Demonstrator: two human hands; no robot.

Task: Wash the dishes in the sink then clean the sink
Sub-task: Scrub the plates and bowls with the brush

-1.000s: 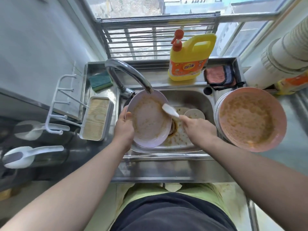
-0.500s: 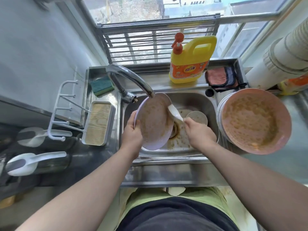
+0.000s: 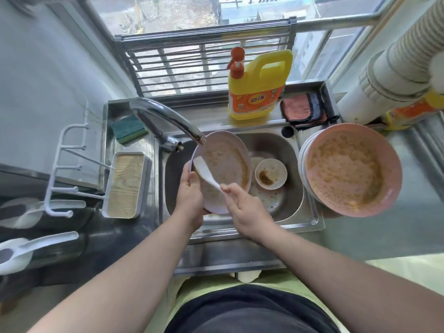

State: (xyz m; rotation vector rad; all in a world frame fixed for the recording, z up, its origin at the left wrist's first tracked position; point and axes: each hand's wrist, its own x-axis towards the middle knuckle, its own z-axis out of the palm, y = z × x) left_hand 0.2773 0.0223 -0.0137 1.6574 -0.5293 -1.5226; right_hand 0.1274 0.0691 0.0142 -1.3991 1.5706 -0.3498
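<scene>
My left hand (image 3: 189, 192) grips the left rim of a pale purple plate (image 3: 228, 164) smeared with brown food, holding it tilted over the steel sink (image 3: 292, 207) just below the tap spout (image 3: 168, 121). My right hand (image 3: 242, 205) pinches the handle of a white spoon (image 3: 204, 170) whose bowl lies against the plate's left side. A small white dish (image 3: 271, 173) with brown residue sits in the sink basin to the right of the plate. A stack of dirty pink plates (image 3: 350, 169) rests on the sink's right edge.
A yellow detergent bottle (image 3: 258, 90) and a pink cloth (image 3: 304, 108) stand on the ledge behind the sink. A green sponge (image 3: 128, 129) lies at the back left, near a white tray (image 3: 126, 185) and white rack (image 3: 67, 169). White scoops (image 3: 28, 248) lie far left.
The spoon has swept from the plate's right edge across to its left side. The plate has tilted back to face up more, uncovering the small dish in the basin.
</scene>
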